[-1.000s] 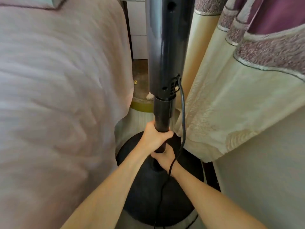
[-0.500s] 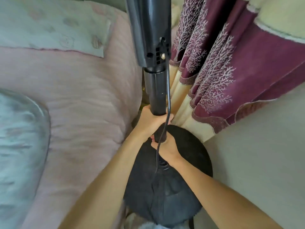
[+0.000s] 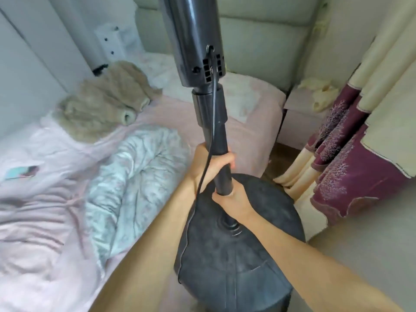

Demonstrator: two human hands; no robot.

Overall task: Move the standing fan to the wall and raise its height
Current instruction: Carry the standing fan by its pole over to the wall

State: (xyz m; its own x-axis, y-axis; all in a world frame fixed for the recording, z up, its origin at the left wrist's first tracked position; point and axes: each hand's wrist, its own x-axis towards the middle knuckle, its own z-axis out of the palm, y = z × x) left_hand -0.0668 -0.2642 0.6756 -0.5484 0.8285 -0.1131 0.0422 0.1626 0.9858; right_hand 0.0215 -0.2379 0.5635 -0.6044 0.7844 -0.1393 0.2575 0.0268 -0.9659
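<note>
The black standing fan has a round dusty base [image 3: 243, 255] and a thin pole [image 3: 221, 154] that rises to a thicker upper column [image 3: 191, 41]; its head is out of frame. My left hand [image 3: 209, 164] grips the pole, and just below it my right hand [image 3: 234, 200] grips the pole's lower part above the base. A black power cord [image 3: 212, 122] runs from the column down past my left hand and over the base's left edge. The base sits between the bed and the curtain.
A bed with a pink sheet [image 3: 45, 210], a crumpled pale quilt [image 3: 135, 176] and a beige blanket [image 3: 101, 109] fills the left. Maroon-and-cream curtains [image 3: 351, 167] hang at the right. A pale wall [image 3: 371, 255] stands at the lower right. A padded headboard [image 3: 258, 41] lies behind.
The view has swung up, showing more of the bed and the headboard. The fan's base appears shifted along the bedside beside the curtain. Both hands keep their grip on the pole.
</note>
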